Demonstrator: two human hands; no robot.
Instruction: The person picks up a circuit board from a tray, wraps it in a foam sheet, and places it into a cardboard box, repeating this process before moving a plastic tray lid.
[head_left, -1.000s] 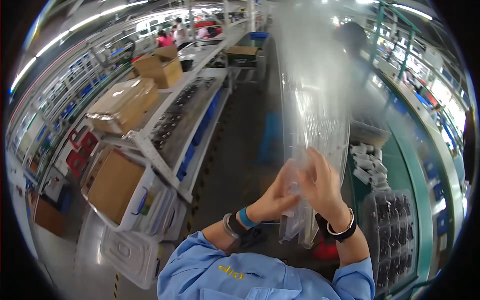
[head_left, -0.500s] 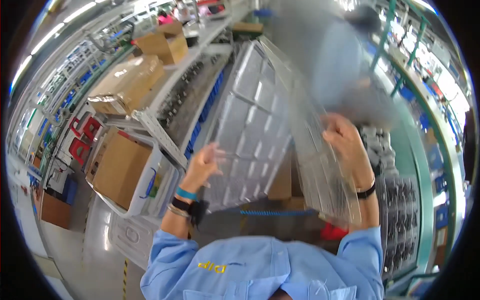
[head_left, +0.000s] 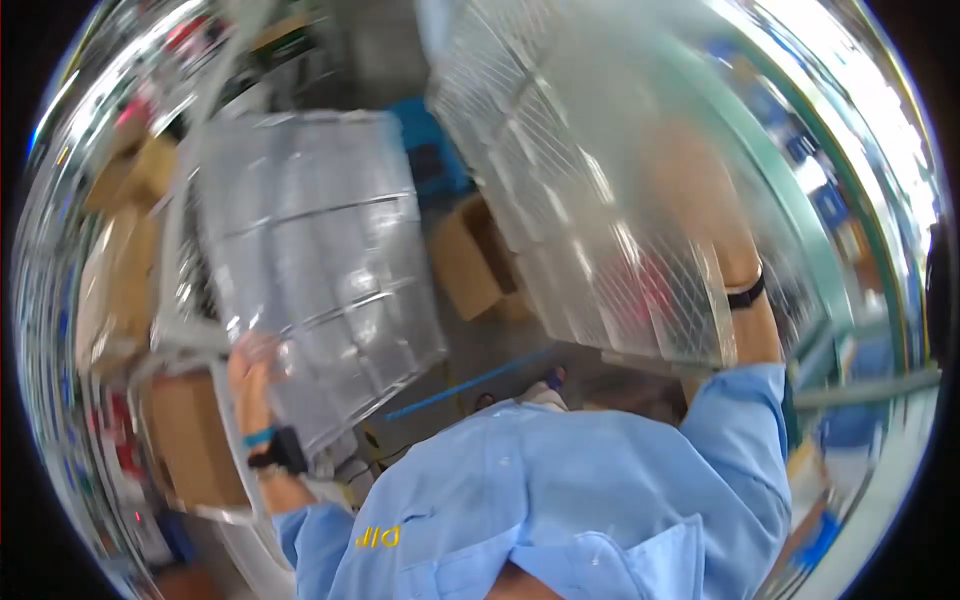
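Observation:
Two large clear plastic trays with compartments are spread apart in front of me. My left hand point(head_left: 254, 370) grips the near left edge of the left clear plastic tray point(head_left: 325, 250), its fingers partly seen through the plastic. The right clear plastic tray point(head_left: 540, 190) is tilted up, its ribbed face catching the light. My right hand point(head_left: 700, 185) is at that tray's right side, smeared by motion, and the tray is held there. Between the two trays a gap shows the floor.
An open cardboard box point(head_left: 475, 265) stands below, between the trays. To the left are taped cartons point(head_left: 118, 285) and a white bin with cardboard point(head_left: 195, 440). A green-framed bench point(head_left: 780, 170) runs along the right. A blue crate point(head_left: 428, 150) lies beyond.
The two trays have moved apart, the left one leftward with my left hand. The right one is now turned more face-on. My view has swung, and the person ahead is mostly out of sight.

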